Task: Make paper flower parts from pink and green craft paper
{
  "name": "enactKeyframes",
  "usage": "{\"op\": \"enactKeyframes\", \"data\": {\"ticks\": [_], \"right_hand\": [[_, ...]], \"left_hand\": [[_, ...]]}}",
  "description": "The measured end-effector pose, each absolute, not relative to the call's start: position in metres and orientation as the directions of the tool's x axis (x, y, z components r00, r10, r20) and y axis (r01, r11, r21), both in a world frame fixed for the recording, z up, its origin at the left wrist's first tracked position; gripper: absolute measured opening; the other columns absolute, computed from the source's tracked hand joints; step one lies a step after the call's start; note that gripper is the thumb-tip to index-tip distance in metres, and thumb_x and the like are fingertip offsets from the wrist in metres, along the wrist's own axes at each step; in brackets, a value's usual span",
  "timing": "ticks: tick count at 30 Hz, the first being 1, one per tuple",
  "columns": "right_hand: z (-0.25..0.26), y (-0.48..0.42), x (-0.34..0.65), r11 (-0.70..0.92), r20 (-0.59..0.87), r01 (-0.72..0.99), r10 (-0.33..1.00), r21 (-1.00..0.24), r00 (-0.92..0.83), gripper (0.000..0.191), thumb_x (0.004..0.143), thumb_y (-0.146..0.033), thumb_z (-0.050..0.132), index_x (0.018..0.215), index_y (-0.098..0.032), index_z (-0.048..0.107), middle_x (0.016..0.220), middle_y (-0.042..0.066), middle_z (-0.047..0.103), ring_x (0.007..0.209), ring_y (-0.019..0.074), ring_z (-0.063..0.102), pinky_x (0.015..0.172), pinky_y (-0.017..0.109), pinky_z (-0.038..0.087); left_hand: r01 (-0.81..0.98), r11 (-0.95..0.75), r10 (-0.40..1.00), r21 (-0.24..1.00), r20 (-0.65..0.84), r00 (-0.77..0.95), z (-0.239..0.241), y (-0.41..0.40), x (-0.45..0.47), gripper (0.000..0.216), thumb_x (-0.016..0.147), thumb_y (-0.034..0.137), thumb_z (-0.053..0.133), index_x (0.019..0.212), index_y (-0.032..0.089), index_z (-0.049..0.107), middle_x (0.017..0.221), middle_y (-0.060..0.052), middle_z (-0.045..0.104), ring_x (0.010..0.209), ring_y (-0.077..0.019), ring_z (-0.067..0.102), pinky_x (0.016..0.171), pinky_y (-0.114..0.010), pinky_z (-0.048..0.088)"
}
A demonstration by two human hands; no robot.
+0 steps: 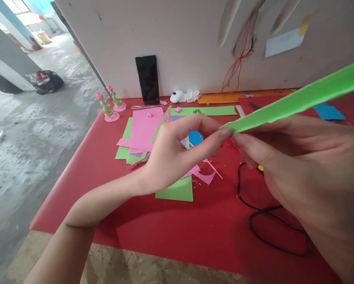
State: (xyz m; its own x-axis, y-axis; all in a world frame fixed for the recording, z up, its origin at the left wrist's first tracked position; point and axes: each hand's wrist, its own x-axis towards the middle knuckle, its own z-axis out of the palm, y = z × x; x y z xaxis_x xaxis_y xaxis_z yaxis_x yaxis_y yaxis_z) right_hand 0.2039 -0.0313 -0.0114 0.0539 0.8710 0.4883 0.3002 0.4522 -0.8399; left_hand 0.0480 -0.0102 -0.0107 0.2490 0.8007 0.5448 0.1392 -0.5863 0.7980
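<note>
A long green paper strip (298, 100) runs from the middle of the view up past the right edge. My left hand (182, 146) pinches its near end between thumb and index finger. Right beside that grip, my right hand (295, 157) is closed on the same strip, thumb in front and the other fingers partly hidden behind. Below my left hand lie pink paper sheets (145, 126), green paper (177, 191) and thin pink offcuts (206, 177). Two small paper flowers on pink round bases (111, 116) stand at the table's left edge.
The red-covered table (129, 225) abuts a pale panel (188, 43). Against it lean a black phone (147, 81) and, nearby, a white rounded object (177, 96). A black cord (261, 211) loops under my right hand. Blue paper (329, 111) lies at right.
</note>
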Motion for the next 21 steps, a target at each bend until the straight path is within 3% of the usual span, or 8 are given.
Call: {"op": "enactKeyframes", "data": {"ticks": [4,8,13,21], "right_hand": [[-0.0127,-0.0288,0.205,0.414,0.452,0.292,0.889,-0.862,0.071,0.014,0.074,-0.024,0.073,0.081,-0.036,0.074,0.074,-0.01,0.069,0.06,0.0067,0.06,0.051,0.019,0.054],[-0.0119,-0.0252,0.2046,0.357,0.383,0.261,0.922,-0.897,0.056,0.013,0.071,-0.021,0.073,0.075,-0.034,0.074,0.059,-0.009,0.059,0.047,0.0018,0.048,0.044,0.011,0.047],[-0.0084,-0.0265,0.2063,0.332,0.347,0.245,0.938,-0.911,0.017,0.007,0.071,-0.024,0.071,0.071,-0.03,0.073,0.061,-0.009,0.063,0.05,0.0012,0.054,0.046,0.007,0.045],[-0.0094,-0.0266,0.2055,0.367,0.382,0.329,0.924,-0.87,-0.021,0.004,0.075,-0.027,0.072,0.077,-0.03,0.072,0.055,-0.007,0.063,0.046,0.0063,0.055,0.038,0.016,0.044]], "left_hand": [[0.109,-0.594,0.793,0.797,0.557,0.245,-0.0098,-0.0099,0.0478,0.013,0.084,0.017,0.062,0.072,0.02,0.059,0.071,0.005,0.066,0.068,-0.0065,0.061,0.065,-0.02,0.055],[0.126,-0.623,0.775,0.772,0.589,0.23,-0.0096,-0.0094,0.046,0.012,0.084,0.017,0.063,0.073,0.022,0.06,0.071,0.006,0.066,0.069,-0.0072,0.063,0.066,-0.021,0.056],[0.164,-0.585,0.807,0.795,0.547,0.223,-0.0102,-0.0087,0.0451,0.015,0.085,0.018,0.062,0.07,0.02,0.059,0.072,0.006,0.068,0.07,-0.0074,0.065,0.065,-0.022,0.057],[0.138,-0.538,0.835,0.831,0.503,0.223,-0.0098,-0.0075,0.0464,0.016,0.083,0.017,0.064,0.067,0.019,0.06,0.067,0.007,0.067,0.068,-0.0062,0.065,0.062,-0.019,0.056]]}}
